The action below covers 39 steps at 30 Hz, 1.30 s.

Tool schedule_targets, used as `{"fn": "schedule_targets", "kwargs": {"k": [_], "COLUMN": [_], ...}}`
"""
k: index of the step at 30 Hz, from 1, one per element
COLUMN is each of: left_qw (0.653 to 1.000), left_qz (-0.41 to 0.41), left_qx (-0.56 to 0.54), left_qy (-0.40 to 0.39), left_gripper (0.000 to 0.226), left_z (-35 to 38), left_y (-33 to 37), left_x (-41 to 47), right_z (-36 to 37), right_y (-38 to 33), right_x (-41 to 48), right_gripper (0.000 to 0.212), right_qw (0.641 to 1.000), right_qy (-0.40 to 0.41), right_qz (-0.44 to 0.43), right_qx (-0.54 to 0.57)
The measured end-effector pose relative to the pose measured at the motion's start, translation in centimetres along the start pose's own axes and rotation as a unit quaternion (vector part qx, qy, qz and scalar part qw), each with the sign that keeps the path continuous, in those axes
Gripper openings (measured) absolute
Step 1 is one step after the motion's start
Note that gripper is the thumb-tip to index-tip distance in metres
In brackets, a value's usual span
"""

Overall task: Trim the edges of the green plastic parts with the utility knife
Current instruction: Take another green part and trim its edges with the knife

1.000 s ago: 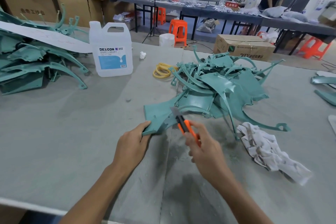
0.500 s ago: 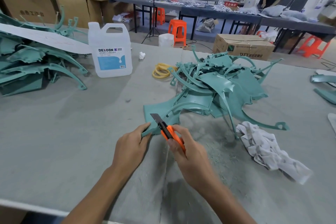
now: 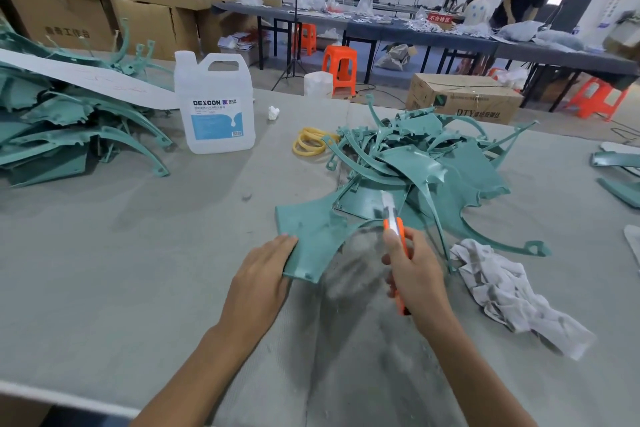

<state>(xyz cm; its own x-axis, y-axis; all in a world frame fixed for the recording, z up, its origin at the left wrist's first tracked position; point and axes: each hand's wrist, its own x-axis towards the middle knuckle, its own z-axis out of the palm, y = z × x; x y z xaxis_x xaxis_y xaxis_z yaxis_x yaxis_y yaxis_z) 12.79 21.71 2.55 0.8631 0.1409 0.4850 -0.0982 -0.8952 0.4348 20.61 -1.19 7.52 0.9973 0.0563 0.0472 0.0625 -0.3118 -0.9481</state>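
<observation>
Head view. A: How is the left hand (image 3: 263, 274) disposed?

B: It is laid on the near left corner of the part (image 3: 311, 236). The fingers are nearly straight and pressed against the part's edge. The thumb is hidden, so a grip from underneath cannot be confirmed.

A: And the right hand (image 3: 415, 270)?

B: Its fingers are curled round the orange knife (image 3: 394, 229), which is held with the blade directed away from the body. The blade is blurred above the part's inner curved edge, so contact cannot be determined.

A: Where is the part located?

B: It is seen lying flat on the grey table (image 3: 138, 253), at the near side of the pile (image 3: 433, 163) of green pieces, which its far end meets. Pale dust (image 3: 349, 270) is visible on the table inside the part's curved cut-out, between the two hands.

A: What else is shown?

B: A crumpled rag (image 3: 502, 288) is seen just right of the right hand. A white jug (image 3: 214, 107) is stood farther back, left of the pile, and yellow rings (image 3: 310, 144) are placed between jug and pile. A heap (image 3: 69, 135) of further green pieces is stacked at the far left, well apart from both hands.
</observation>
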Motion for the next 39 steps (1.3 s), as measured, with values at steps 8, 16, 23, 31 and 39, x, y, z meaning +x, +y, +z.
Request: {"fn": "schedule_targets", "kwargs": {"k": [8, 16, 23, 31, 39], "left_qw": [0.999, 0.788, 0.799, 0.807, 0.809], "left_qz": [0.033, -0.32, -0.261, -0.344, -0.355], "left_qx": [-0.018, -0.52, -0.501, -0.479, -0.464], "left_qy": [0.011, -0.088, -0.205, 0.011, 0.069], "left_gripper": [0.073, 0.048, 0.028, 0.04, 0.046], "left_z": [-0.1, -1.5, -2.6, -0.4, 0.5], "left_y": [0.1, -1.2, -0.2, -0.3, 0.2], "left_x": [-1.1, 0.7, 0.3, 2.7, 3.2], "right_z": [3.0, -0.2, 0.9, 0.5, 0.8], "right_y": [-1.7, -2.2, -2.4, 1.4, 1.7], "right_x": [-4.1, -0.7, -0.4, -4.7, -5.8], "right_gripper": [0.033, 0.012, 0.026, 0.02, 0.033], "right_qw": [0.984, 0.991, 0.974, 0.944, 0.91], "right_qy": [-0.074, -0.118, -0.127, -0.082, -0.137], "right_qz": [0.036, -0.046, -0.161, -0.208, -0.233], "right_qx": [0.159, 0.035, -0.093, -0.242, -0.316]}}
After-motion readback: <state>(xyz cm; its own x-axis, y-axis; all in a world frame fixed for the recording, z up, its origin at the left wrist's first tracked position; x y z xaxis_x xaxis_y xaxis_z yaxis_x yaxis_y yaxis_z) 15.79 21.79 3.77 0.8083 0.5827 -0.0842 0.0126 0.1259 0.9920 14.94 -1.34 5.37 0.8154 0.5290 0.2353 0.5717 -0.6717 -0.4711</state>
